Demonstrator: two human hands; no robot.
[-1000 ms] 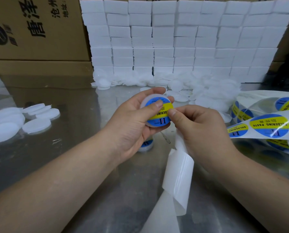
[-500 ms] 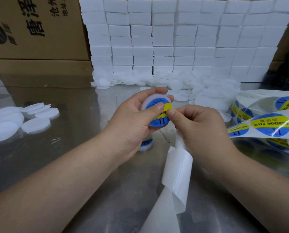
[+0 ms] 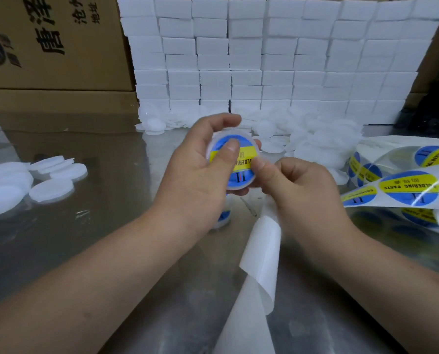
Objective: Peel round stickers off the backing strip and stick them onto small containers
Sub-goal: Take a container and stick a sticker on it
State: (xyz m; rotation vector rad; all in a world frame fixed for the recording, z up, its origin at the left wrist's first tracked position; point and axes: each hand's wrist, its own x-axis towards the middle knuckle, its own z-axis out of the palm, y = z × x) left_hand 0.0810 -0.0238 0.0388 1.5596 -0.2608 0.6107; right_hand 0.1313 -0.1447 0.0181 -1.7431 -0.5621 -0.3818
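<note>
Steel tabletop (image 3: 106, 241) shines at the near edge, and from it the emptied backing strip (image 3: 262, 254) curls up to our right hand (image 3: 302, 190). That hand's fingers are curled. They seem to pinch the strip's top end, though the pinch itself is hidden, and its thumb tip touches the right rim of the sticker (image 3: 242, 160). Our left hand (image 3: 195, 180) grips the small container (image 3: 236, 192) clear of the tabletop, fingers wrapped behind it and thumb pressed flat on the sticker's upper blue part. Just below that hand a labelled container (image 3: 223, 217) stands on the tabletop. Toward the right edge the sticker roll (image 3: 407, 187) trails more blue-and-yellow labels, and toward the left edge lie loose white lids (image 3: 49, 190). At the far edge a heap of white pieces (image 3: 315, 144) sits against stacked white boxes (image 3: 264, 60).

We judge the step in hand to be smoothing: the sticker is already on the container and both thumbs are bedding it down. The next move calls for rubbing out to the rim so no edge lifts, then setting this container down and drawing the strip along to the next sticker.

Against a second ago, our left thumb has slid off the yellow band onto the blue, uncovering more of the band. The right thumb has crept slightly higher along the rim. The strip's curl looks unchanged.
</note>
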